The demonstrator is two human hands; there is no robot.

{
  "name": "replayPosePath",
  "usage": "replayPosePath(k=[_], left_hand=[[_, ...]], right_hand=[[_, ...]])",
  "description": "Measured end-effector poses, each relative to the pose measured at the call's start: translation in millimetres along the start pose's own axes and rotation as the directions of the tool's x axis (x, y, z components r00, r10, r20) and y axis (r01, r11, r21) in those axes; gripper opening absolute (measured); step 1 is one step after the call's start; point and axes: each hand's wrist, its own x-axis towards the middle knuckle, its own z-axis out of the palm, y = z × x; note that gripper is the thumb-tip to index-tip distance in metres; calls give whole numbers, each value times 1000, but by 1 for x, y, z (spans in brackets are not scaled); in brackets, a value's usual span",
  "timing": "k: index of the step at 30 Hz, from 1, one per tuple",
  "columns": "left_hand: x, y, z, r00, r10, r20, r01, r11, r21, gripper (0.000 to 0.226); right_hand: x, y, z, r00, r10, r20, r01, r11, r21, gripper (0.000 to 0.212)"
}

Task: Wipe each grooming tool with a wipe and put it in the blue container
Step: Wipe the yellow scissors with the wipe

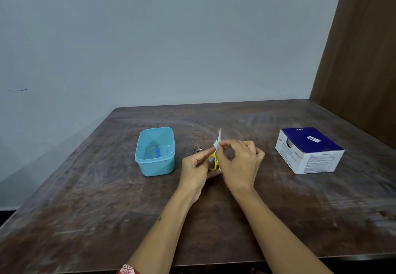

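The blue container (155, 152) sits just left of the fingers. The left hand (196, 167) grips the yellow-handled scissors (213, 162); the right hand (240, 162) pinches the wipe (216, 144) around the blade. Best to draw the wipe tipward, fingers behind the edge.

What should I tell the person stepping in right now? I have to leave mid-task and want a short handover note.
Left hand grips the yellow-handled scissors, held above the table.
Right hand pinches a white wipe around the blades.
Blue container stands left of the hands, with one blue-handled tool already inside.
A small dark metal tool lies on the table between container and hands, not yet wiped, as far as I can tell.
The blue-and-white wipe box sits to the right.
Left to do: finish wiping the scissors, drop them in, then the metal tool.
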Motion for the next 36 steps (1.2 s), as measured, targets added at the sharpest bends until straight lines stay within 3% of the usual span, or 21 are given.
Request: replayPosePath(k=[4,13,21,27,29,33,36], left_hand=[[0,1,-2,1000,-2,0,2,999,-34,30],[2,-1,-3,999,-38,39,40,998,-40,27],[4,-4,-5,1000,18,-6,-18,1000,18,27],[4,-6,-3,1000,21,23,-22,1000,20,28],[3,-6,-3,999,36,-1,-36,999,7,28],[3,-3,-3,997,59,-58,-61,998,-29,28],[4,-1,-5,992,50,-112,-59,995,-82,29]], right_hand=[[-1,-1,0,999,23,33,-24,1000,10,3],[4,1,-2,999,7,-50,-4,998,58,12],[2,-1,-2,997,35,67,-35,999,7,8],[3,0,-3,999,-32,10,32,999,-18,10],[2,-1,-2,999,-42,14,42,998,-36,3],[0,-2,-2,988,-146,46,150,983,-108,16],[-2,-1,-1,970,-226,90,237,961,-142,13]])
